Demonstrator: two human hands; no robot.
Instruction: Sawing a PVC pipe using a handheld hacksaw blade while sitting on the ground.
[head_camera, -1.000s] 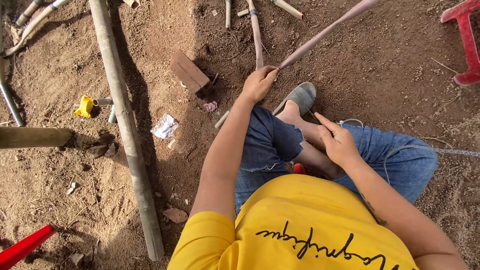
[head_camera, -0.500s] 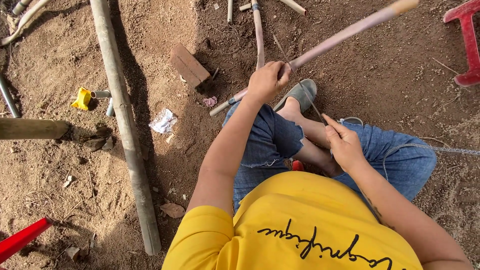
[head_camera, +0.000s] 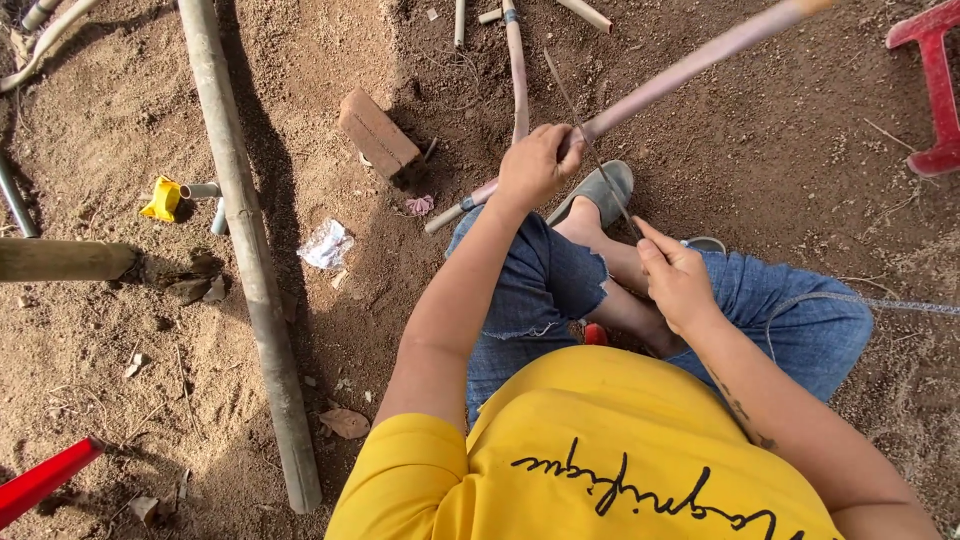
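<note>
I sit on bare dirt in a yellow shirt and cut-off jeans. My left hand (head_camera: 535, 165) is closed around a long pale pink pipe (head_camera: 700, 62) that slants from above my knee up to the top right. My right hand (head_camera: 675, 280) pinches a thin dark blade (head_camera: 590, 150) that runs up across the pipe beside the left hand's fingers. My grey shoe (head_camera: 598, 192) lies just under the pipe.
A long grey pole (head_camera: 250, 260) lies on the ground at the left, beside a brick (head_camera: 378, 133), crumpled paper (head_camera: 326, 245) and a yellow fitting (head_camera: 163, 198). Short pipe pieces (head_camera: 516, 60) lie at the top. Red objects (head_camera: 935, 90) stand at the right edge.
My left hand took hold of the pink pipe and its far end swung up to the right. My right hand rose and brought the thin blade across the pipe.
</note>
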